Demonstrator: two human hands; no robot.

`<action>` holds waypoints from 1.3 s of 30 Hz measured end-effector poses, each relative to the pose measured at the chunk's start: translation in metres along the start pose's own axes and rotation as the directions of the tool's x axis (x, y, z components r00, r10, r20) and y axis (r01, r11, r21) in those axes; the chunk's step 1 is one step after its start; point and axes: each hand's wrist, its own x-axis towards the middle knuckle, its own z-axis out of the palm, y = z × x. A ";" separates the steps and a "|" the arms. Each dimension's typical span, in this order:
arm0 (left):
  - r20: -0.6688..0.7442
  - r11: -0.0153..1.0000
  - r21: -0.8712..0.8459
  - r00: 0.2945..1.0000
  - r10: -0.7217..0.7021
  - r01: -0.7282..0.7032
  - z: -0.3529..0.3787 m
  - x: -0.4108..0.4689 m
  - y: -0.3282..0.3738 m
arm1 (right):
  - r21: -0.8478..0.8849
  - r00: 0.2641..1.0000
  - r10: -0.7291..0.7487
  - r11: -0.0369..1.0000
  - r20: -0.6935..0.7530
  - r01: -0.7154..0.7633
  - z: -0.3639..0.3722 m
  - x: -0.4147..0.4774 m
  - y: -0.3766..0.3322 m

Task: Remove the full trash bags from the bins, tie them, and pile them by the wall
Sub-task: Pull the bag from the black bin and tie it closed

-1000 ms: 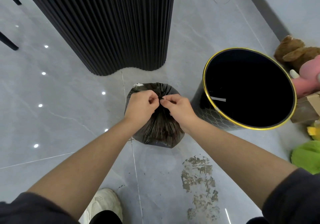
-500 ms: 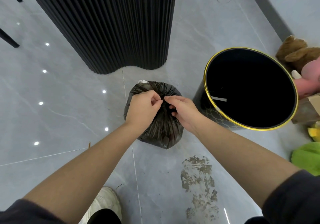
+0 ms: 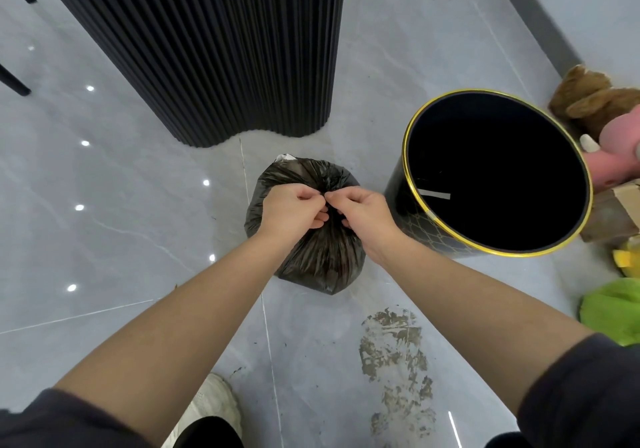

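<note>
A full black trash bag (image 3: 320,260) stands on the grey tiled floor in the middle of the view. My left hand (image 3: 291,210) and my right hand (image 3: 363,214) meet above it, each pinching the gathered plastic at the bag's neck, fingertips nearly touching. The neck itself is mostly hidden under my fingers. To the right stands a round black bin (image 3: 408,212) with a gold rim, dark inside, with no bag in it.
A black ribbed pillar base (image 3: 221,49) rises behind the bag. Plush toys (image 3: 588,101), a cardboard box (image 3: 613,219) and a green cloth (image 3: 616,312) lie along the right edge by the wall. A dirty patch (image 3: 394,354) marks the floor. My shoe (image 3: 214,402) is below.
My right hand, which had loosened and shifted lower half a second ago, has come back up to pinch the neck beside my left hand. The bag has stayed in place.
</note>
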 end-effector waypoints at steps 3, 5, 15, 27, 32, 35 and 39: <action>-0.091 0.987 0.117 0.988 0.121 -0.110 0.006 0.000 -0.004 | 0.033 0.996 -0.017 0.999 -0.088 0.020 0.008 0.000 0.001; -0.132 0.937 0.271 0.956 0.262 -0.220 0.007 -0.003 -0.006 | 0.048 0.993 0.013 0.999 -0.115 -0.008 0.012 -0.001 -0.001; -0.039 0.765 0.484 0.863 0.504 -0.424 -0.006 -0.006 -0.011 | -0.028 0.997 0.043 0.999 0.061 -0.042 0.011 0.008 0.002; 0.133 0.802 0.402 0.895 0.427 -0.442 -0.020 -0.003 -0.012 | -0.715 0.916 -0.355 0.590 0.187 0.375 -0.004 0.011 0.014; 0.318 0.532 0.651 0.831 0.457 -0.542 -0.035 0.009 -0.018 | -0.720 0.916 -0.364 0.588 0.170 0.368 -0.010 0.014 0.018; 0.349 0.323 0.787 0.811 0.471 -0.526 -0.036 0.019 -0.023 | -0.723 0.920 -0.371 0.602 0.123 0.339 -0.012 0.017 0.020; 0.376 0.287 0.769 0.767 0.520 -0.572 -0.036 0.019 -0.005 | -0.733 0.906 -0.409 0.582 0.110 0.352 -0.010 0.012 0.017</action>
